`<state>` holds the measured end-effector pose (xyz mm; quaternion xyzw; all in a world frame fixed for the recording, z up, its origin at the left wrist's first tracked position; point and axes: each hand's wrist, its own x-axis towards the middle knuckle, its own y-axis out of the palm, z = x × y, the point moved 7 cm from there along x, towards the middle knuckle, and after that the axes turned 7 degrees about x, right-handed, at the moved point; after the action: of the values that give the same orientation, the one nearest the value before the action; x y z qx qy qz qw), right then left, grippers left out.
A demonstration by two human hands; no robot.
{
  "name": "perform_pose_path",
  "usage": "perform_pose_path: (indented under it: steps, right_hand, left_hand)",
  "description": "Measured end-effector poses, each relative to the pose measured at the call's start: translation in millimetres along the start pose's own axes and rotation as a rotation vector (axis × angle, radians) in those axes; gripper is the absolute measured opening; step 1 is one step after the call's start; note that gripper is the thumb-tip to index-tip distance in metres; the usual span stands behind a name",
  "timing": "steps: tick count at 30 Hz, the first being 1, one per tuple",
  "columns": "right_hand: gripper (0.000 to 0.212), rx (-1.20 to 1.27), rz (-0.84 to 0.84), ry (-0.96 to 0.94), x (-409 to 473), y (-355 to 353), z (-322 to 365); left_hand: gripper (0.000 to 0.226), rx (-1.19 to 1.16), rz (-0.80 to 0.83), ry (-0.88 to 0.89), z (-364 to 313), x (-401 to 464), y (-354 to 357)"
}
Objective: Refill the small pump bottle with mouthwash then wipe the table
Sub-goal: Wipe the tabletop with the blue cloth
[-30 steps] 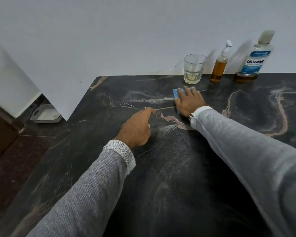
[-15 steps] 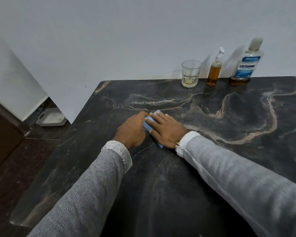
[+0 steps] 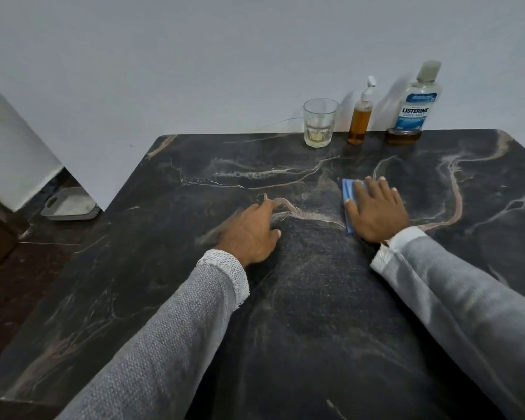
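Both arms reach forward in grey sleeves with white cuffs. The right hand (image 3: 376, 212) lies palm down, fingers straight and slightly spread. Well to its left, the left hand (image 3: 250, 230) rests with its fingers loosely curled, forefinger extended.

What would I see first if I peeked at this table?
Two hands on a dark marble table: the right hand presses flat on a blue cloth, and the left hand rests beside it. At the back by the wall stand a glass, a pump bottle and a mouthwash bottle.
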<state>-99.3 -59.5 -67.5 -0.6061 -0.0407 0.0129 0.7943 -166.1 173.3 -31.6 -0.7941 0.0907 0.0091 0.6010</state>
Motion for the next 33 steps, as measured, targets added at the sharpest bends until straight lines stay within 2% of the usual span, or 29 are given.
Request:
perform_pose_path:
  steps: [3,6,10,16,22,26,31,33]
  right_hand:
    - [0.056,0.027,-0.002,0.099,39.1,0.2,-0.3]
    - [0.058,0.027,0.039,0.110,72.4,7.0,13.3]
    - [0.058,0.022,0.032,0.017,106.2,18.1,46.0]
    - [0.058,0.016,0.080,-0.154,130.4,39.7,103.2]
    - [0.056,0.019,0.108,-0.250,107.3,43.2,127.9]
    - [0.055,0.055,0.104,-0.288,69.5,42.4,140.8]
    - [0.061,0.105,0.094,-0.292,18.6,36.9,124.3]
    - [0.065,0.155,0.092,-0.269,-1.3,34.6,111.0]
  left_hand:
    - [0.057,0.023,0.001,-0.007,-1.6,12.2,3.2]
    - [0.067,0.069,0.056,0.017,-1.5,24.2,4.6]
    - [0.076,0.099,0.159,0.027,-2.8,38.0,4.2]
    - [0.081,0.149,0.183,-0.004,-1.9,46.8,5.5]
    - [0.082,0.141,0.206,-0.047,-2.6,46.6,3.9]
    - [0.082,0.113,0.165,-0.046,-3.7,40.4,3.8]
    - [0.061,0.044,0.084,0.003,2.6,23.8,1.7]
    - [0.061,0.057,0.084,0.004,9.5,18.3,0.3]
